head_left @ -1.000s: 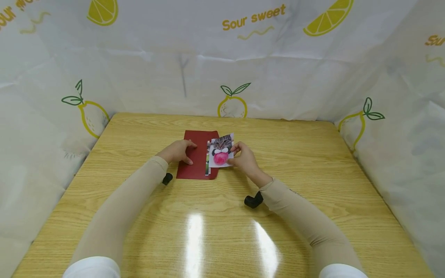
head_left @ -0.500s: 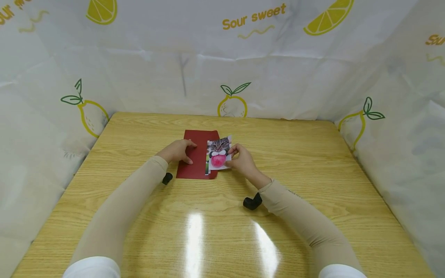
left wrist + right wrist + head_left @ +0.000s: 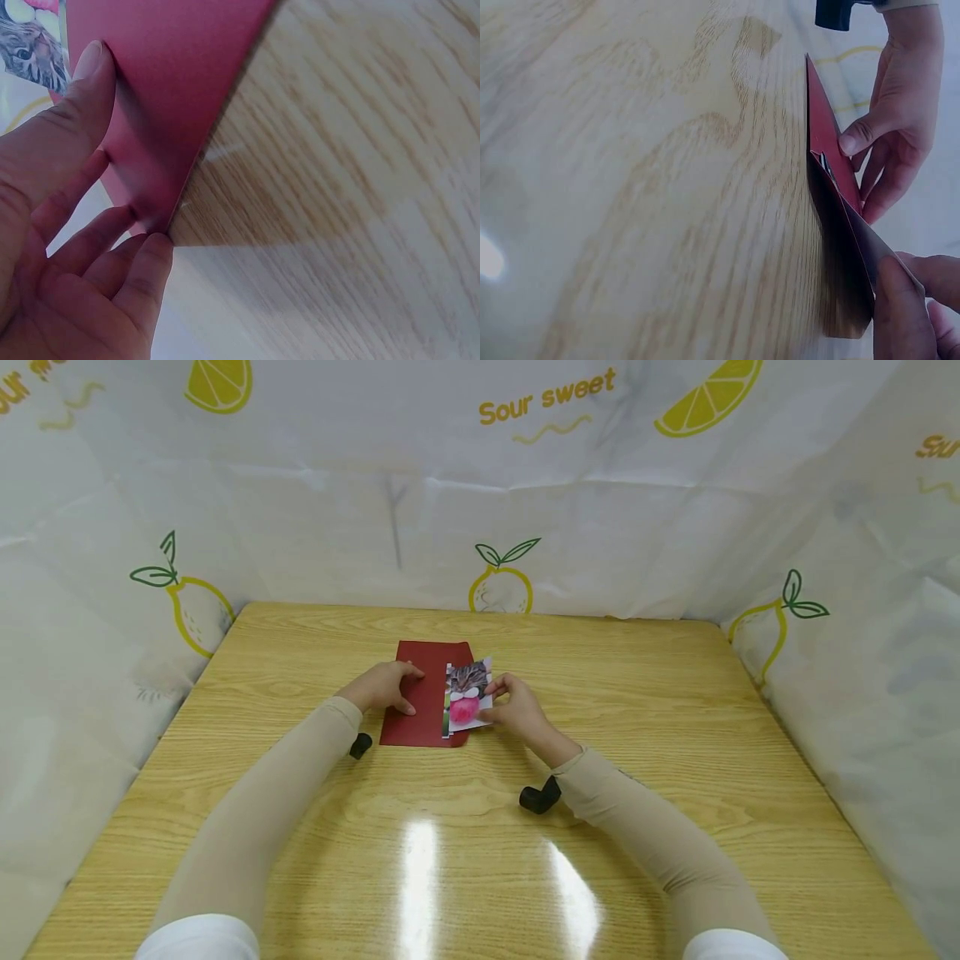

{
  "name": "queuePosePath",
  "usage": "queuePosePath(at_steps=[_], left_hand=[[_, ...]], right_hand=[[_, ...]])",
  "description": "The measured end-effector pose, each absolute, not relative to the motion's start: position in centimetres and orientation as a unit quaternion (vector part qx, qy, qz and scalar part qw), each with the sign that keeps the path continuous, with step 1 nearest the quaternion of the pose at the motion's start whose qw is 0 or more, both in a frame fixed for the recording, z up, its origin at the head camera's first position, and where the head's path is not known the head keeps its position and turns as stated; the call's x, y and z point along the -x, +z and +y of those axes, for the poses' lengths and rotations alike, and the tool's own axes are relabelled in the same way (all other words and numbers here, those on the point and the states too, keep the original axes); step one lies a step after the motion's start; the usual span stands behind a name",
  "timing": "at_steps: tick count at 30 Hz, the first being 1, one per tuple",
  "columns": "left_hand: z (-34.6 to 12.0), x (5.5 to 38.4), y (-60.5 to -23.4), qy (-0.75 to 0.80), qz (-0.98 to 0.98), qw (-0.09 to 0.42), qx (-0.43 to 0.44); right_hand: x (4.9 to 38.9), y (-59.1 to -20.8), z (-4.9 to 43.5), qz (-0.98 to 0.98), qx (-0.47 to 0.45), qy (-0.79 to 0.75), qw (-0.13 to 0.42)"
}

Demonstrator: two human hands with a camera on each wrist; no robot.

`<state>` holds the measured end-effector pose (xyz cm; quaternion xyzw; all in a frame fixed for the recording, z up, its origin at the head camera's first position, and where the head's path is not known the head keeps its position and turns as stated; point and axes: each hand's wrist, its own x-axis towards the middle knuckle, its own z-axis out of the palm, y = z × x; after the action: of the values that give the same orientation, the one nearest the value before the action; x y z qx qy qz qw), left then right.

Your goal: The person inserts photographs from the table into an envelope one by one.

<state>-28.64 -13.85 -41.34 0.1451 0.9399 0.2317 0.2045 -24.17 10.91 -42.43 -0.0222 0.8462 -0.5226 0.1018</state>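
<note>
A flat red envelope (image 3: 423, 693) lies on the table. My left hand (image 3: 384, 685) rests on its left part with thumb and fingers spread; in the left wrist view the fingertips (image 3: 154, 247) touch the red surface near its edge. At the envelope's right side my right hand (image 3: 517, 706) pinches the right edge of a photo card (image 3: 467, 697) showing a cat's face and a pink round shape. The card is tilted, its right edge raised. Another picture (image 3: 447, 714) shows as a narrow strip beneath it. In the right wrist view, the thumb (image 3: 900, 300) presses the card's edge.
The wood-grain table (image 3: 480, 810) has glossy light reflections at the front. Black wrist mounts (image 3: 540, 797) hang below both wrists. A white curtain (image 3: 337, 527) with lemon prints stands along the back and sides.
My right hand has moved a little left and toward me with the photo card, which now covers more of the strip beneath it. The left hand and the envelope have stayed in place.
</note>
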Motion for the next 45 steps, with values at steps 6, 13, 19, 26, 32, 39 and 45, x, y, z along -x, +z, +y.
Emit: queuePosePath(at_steps=[6, 13, 19, 26, 32, 39, 45], left_hand=[[-13.8, 28.5, -41.2, 0.234, 0.940, 0.203, -0.145], [-13.9, 28.7, -41.5, 0.237, 0.938, 0.206, -0.145], [-13.9, 28.8, -41.6, 0.236, 0.938, 0.205, -0.147], [-13.9, 28.7, -41.5, 0.228, 0.940, 0.200, -0.154], [-13.9, 28.9, -41.8, 0.226, 0.941, 0.199, -0.152], [-13.9, 29.0, -41.8, 0.228, 0.941, 0.198, -0.152], [-14.0, 29.0, -41.8, 0.231, 0.940, 0.199, -0.152]], right_hand=[[24.3, -42.6, 10.4, 0.835, 0.019, -0.536, 0.121], [24.3, -42.8, 9.6, 0.813, 0.021, -0.565, 0.138], [24.4, -43.1, 9.1, 0.824, 0.030, -0.550, 0.135], [24.3, -43.2, 9.0, 0.817, 0.018, -0.559, 0.140], [24.3, -43.1, 9.2, 0.818, -0.006, -0.556, 0.147], [24.6, -43.0, 9.3, 0.816, -0.008, -0.556, 0.159], [25.0, -43.0, 9.2, 0.809, -0.015, -0.564, 0.166]])
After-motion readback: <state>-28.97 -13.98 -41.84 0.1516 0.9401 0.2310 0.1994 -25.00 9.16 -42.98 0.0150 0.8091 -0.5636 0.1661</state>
